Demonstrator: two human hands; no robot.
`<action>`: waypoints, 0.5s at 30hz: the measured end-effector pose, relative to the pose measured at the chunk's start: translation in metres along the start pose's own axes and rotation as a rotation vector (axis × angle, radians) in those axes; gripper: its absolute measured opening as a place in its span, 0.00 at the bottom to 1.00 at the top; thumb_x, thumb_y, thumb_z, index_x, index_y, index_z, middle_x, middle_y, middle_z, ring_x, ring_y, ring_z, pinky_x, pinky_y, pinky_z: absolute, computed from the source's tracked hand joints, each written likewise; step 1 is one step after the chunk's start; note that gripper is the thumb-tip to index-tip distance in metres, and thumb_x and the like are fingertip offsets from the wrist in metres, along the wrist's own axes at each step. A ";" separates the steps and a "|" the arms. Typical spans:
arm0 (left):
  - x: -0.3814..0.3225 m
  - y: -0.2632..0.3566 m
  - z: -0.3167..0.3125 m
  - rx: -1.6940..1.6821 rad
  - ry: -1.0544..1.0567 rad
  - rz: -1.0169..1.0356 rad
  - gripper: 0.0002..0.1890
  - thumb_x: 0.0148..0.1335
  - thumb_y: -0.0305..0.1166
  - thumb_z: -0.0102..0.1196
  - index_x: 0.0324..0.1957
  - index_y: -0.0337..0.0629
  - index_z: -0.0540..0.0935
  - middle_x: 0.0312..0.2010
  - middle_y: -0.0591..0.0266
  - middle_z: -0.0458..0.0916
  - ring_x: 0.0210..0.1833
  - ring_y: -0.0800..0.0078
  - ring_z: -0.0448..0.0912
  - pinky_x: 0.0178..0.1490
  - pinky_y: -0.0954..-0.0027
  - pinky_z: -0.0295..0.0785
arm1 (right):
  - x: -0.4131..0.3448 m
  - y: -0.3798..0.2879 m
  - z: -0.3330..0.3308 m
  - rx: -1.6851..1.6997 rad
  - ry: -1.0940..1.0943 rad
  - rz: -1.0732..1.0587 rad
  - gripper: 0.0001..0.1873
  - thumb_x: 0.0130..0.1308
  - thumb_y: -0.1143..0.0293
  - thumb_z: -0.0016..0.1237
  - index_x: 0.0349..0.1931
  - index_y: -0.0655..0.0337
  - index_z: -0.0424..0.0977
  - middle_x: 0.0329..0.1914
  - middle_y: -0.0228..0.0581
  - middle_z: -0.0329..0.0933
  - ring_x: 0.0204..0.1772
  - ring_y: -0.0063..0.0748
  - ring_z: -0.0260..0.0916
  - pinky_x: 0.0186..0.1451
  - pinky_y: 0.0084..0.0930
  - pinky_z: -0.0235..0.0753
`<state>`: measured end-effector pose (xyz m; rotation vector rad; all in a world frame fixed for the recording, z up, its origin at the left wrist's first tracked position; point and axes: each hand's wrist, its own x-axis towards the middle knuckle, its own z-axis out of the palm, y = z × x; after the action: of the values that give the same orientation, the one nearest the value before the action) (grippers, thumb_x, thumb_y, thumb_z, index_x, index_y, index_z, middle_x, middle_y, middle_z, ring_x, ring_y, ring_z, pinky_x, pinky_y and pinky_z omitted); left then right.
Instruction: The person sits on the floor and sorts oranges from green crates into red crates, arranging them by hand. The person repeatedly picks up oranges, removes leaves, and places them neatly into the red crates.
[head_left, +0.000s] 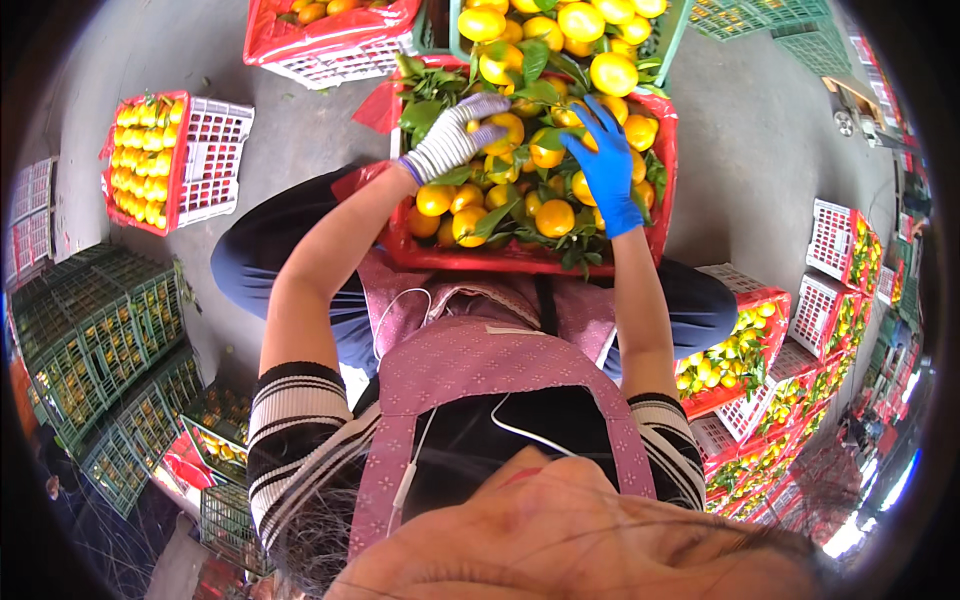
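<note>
A plastic crate with a red liner (465, 260) stands before me, holding many orange citrus fruits with green leaves. My left hand (457, 139), in a striped white knit glove, rests at the crate's upper left, its thumb and fingers around an orange citrus fruit (510, 133). My right hand (606, 161), in a blue glove, reaches over the fruit at the right side with its fingers spread; whether it touches a fruit under the fingertips I cannot tell. Just beyond, a green crate (679, 37) of yellow-orange fruit adjoins the lined crate.
A white crate with red liner (217, 161) and neat rows of fruit stands on the left floor. Another red-lined crate (330, 64) is at the upper left. Green crates (97, 322) are stacked at lower left; red-lined crates (829, 307) of fruit line the right.
</note>
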<state>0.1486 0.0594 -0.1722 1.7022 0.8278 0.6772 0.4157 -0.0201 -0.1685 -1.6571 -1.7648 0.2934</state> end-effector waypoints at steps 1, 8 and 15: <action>-0.009 0.008 -0.009 -0.306 -0.016 -0.203 0.20 0.69 0.28 0.60 0.62 0.41 0.80 0.59 0.59 0.81 0.67 0.69 0.73 0.73 0.67 0.64 | -0.016 0.003 0.003 -0.016 -0.043 0.023 0.31 0.58 0.59 0.67 0.64 0.47 0.77 0.73 0.41 0.68 0.73 0.52 0.64 0.73 0.45 0.65; -0.093 0.012 -0.057 0.767 -0.047 0.097 0.16 0.59 0.32 0.66 0.49 0.45 0.86 0.45 0.51 0.85 0.46 0.57 0.83 0.46 0.56 0.79 | -0.074 -0.119 0.018 0.195 -0.238 0.119 0.16 0.61 0.64 0.63 0.49 0.55 0.82 0.53 0.38 0.80 0.56 0.43 0.76 0.60 0.37 0.75; -0.107 0.010 -0.012 1.002 -0.163 -0.114 0.39 0.47 0.44 0.74 0.62 0.47 0.75 0.58 0.52 0.75 0.59 0.51 0.76 0.65 0.52 0.70 | -0.119 -0.112 0.073 0.047 -0.516 0.060 0.41 0.54 0.59 0.68 0.69 0.53 0.68 0.64 0.48 0.72 0.61 0.56 0.72 0.64 0.47 0.74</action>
<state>0.0772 -0.0210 -0.1635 2.5146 1.2436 -0.0100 0.2766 -0.1301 -0.1942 -1.7030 -2.0524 0.8465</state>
